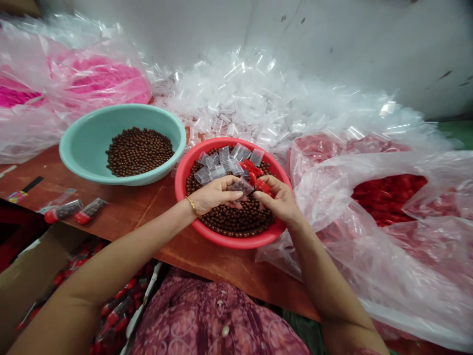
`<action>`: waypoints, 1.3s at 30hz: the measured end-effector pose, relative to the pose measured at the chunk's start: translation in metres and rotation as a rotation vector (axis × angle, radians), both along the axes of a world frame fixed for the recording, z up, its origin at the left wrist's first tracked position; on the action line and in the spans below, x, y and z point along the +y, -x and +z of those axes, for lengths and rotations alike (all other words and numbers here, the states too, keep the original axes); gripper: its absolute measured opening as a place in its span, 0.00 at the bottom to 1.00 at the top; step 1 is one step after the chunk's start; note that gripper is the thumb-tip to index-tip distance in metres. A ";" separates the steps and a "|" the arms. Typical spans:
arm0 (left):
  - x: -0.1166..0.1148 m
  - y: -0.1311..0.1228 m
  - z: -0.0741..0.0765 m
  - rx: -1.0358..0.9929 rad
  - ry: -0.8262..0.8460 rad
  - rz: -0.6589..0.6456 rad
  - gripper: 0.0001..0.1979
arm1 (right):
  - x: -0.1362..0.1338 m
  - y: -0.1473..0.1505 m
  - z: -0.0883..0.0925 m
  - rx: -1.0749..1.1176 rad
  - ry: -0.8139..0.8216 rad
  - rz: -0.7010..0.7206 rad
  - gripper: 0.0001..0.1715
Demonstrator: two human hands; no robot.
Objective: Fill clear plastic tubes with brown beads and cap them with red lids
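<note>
On the tabletop (129,204) lay two capped tubes (90,211), then one teal basin (86,135) and one red basin (232,241), both holding brown balls (140,150); above the red one, the left hand (214,195) gripped one clear tube (243,186), the right hand (279,199) one red cap (263,187).

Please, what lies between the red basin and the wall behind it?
A heap of clear plastic containers lies there, beyond the red basin, in the head view.
</note>
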State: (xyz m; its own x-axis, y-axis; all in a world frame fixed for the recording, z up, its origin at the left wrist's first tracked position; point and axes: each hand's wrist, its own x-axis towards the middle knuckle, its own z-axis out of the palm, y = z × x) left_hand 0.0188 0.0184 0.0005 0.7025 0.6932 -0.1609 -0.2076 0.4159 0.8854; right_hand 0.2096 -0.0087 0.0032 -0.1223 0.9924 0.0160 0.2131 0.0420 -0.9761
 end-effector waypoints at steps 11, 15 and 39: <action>0.000 -0.003 -0.002 0.119 -0.079 -0.033 0.15 | -0.007 0.005 0.003 -0.147 0.021 -0.055 0.13; -0.002 -0.005 -0.002 0.178 -0.164 0.047 0.11 | -0.007 0.007 0.001 -0.277 -0.153 -0.010 0.15; -0.009 -0.005 -0.001 0.435 -0.608 0.136 0.10 | -0.030 0.011 -0.010 -0.672 -0.728 0.124 0.27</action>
State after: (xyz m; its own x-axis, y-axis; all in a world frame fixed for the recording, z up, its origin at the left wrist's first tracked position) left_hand 0.0234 0.0095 -0.0006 0.5651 0.8243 0.0339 0.1985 -0.1757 0.9642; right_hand 0.1984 -0.0383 -0.0070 -0.4315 0.7477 0.5047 0.6653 0.6416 -0.3817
